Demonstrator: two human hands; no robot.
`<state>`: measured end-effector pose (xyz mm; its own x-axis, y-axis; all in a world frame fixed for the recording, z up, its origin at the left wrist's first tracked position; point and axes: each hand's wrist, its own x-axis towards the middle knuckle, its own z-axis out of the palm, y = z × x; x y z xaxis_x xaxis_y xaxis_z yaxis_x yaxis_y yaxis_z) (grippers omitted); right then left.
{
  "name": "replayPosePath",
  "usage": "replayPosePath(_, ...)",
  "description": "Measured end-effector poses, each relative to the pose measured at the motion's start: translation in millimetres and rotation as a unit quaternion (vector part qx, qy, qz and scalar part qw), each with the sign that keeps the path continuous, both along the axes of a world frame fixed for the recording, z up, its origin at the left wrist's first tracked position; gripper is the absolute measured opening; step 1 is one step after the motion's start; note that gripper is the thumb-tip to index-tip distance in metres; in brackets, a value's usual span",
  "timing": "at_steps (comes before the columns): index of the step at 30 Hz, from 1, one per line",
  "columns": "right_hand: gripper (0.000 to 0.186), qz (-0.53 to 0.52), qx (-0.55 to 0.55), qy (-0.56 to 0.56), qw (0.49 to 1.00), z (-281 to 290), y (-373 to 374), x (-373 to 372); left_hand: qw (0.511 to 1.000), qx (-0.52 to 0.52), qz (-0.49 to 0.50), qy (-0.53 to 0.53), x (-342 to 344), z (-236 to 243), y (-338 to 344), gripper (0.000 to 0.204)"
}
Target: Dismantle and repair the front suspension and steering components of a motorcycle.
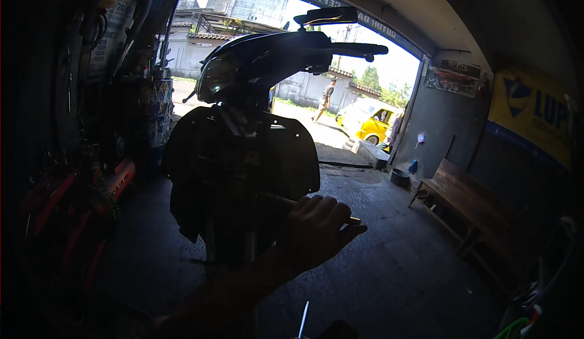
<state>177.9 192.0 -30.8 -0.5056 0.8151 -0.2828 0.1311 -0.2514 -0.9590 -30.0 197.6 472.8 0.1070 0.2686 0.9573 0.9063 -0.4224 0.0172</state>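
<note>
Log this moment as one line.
left hand: closed around bar | ahead: scooter | lower edge: thin metal shaft, holder unclear

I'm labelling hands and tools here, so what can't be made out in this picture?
Head view:
- Bright-tipped thing at the left hand: mostly hidden by that hand; its kind is unclear.
- Thin metal rod: lower end cut off by the bottom edge.
- Dark shape beside it: cut off and shadowed; whether it is the right hand is unclear.
- Scooter front: its inner details are lost in shadow.
</note>
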Motion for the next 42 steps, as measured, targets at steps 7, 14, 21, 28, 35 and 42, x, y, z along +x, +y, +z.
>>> replayPosePath(7,0.023,-0.002,-0.028,-0.008,1.000,8.5,-3.9,3.6,1.000,0.007,-0.005,-0.002,0.8,1.1,0.5,0.032)
replayPosePath(14,0.020,-0.012,-0.054,-0.017,0.998,-3.2,-4.5,15.4,1.000,0.019,-0.006,-0.007,2.2,-0.1,2.2,0.032)
replayPosePath(21,0.017,-0.013,-0.076,-0.037,0.996,2.9,-5.4,19.6,1.000,0.023,0.001,-0.017,4.7,-0.6,2.3,0.034)
replayPosePath(28,0.017,-0.017,-0.050,-0.041,0.998,16.8,-10.9,23.6,0.999,0.033,0.002,-0.025,5.3,-0.3,3.5,0.035)
replayPosePath(35,0.017,-0.019,0.002,-0.032,0.999,31.5,-9.4,26.7,0.999,0.032,0.004,-0.028,7.1,-0.7,4.9,0.035)
replayPosePath(42,0.017,-0.022,0.051,-0.025,0.998,52.9,-3.8,32.8,0.998,0.048,0.001,-0.033,9.7,0.7,4.3,0.037)
